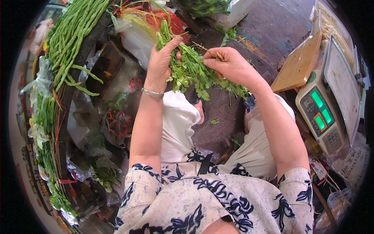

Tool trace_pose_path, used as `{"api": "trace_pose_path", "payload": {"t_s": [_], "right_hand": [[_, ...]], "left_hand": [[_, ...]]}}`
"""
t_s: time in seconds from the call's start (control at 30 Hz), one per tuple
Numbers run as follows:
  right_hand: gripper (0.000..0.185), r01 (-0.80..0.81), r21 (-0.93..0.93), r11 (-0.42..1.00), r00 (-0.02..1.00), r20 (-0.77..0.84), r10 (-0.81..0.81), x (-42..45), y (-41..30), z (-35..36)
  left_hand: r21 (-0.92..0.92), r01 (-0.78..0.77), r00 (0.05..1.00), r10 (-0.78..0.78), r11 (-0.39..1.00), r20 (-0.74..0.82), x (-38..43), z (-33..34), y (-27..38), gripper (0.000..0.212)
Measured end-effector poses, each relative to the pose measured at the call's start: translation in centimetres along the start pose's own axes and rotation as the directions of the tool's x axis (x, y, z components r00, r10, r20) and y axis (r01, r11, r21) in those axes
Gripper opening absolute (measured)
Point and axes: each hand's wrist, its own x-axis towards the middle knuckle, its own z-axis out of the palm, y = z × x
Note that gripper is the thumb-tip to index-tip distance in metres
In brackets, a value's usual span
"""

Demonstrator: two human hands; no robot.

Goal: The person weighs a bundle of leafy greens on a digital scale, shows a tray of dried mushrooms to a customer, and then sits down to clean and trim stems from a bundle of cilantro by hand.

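A leafy bunch of cilantro (pixel 190 63) is gripped near its stems by my left hand (pixel 163 55), with the leaves hanging down and to the right. The stem ends and pale roots point up past my left thumb. Between thumb and fingers my right hand (pixel 228 63) pinches a thin brownish, withered stem (pixel 216 55), close beside the leaves. Part of the bunch passes behind my right hand and shows again below the wrist. On the dark ground between my feet lies a loose green leaf (pixel 215 121).
Long green beans (pixel 77 38) lie on a stall ledge at left, above bagged greens (pixel 45 111). Red and yellow plastic ties (pixel 140 14) hang near a white bag (pixel 136 41). A digital scale (pixel 318 117) with lit displays stands at right beside a wooden board (pixel 301 64).
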Motion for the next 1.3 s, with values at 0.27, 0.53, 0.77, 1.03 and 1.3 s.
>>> {"api": "trace_pose_path", "payload": {"t_s": [0.27,0.53,0.77,1.03,1.3], "right_hand": [[0.016,0.1,-0.059,0.993,0.991,-0.084,-0.105,0.1,0.7,0.2],[0.029,-0.051,0.05,0.997,0.984,-0.169,0.059,0.3,0.9,-0.7],[0.023,-0.056,0.028,0.998,0.949,-0.308,0.062,0.5,1.5,-2.0],[0.033,0.016,0.108,0.994,0.993,-0.12,-0.003,0.3,0.3,-0.2],[0.022,-0.01,0.081,0.997,0.997,-0.081,0.017,0.2,0.3,0.3]], "left_hand": [[0.086,-0.063,0.998,0.061,0.994,0.023,-0.2,-0.2,0.0,0.015],[0.196,-0.11,0.991,0.092,0.974,0.098,-0.9,-0.3,0.5,0.017],[0.042,-0.039,0.999,0.039,0.998,0.013,-0.7,-1.3,1.0,0.016],[0.102,-0.071,0.997,0.07,0.992,0.015,-0.6,0.0,0.2,0.019],[0.124,-0.048,0.999,0.044,0.991,0.028,-0.6,0.7,0.1,0.02]]}}
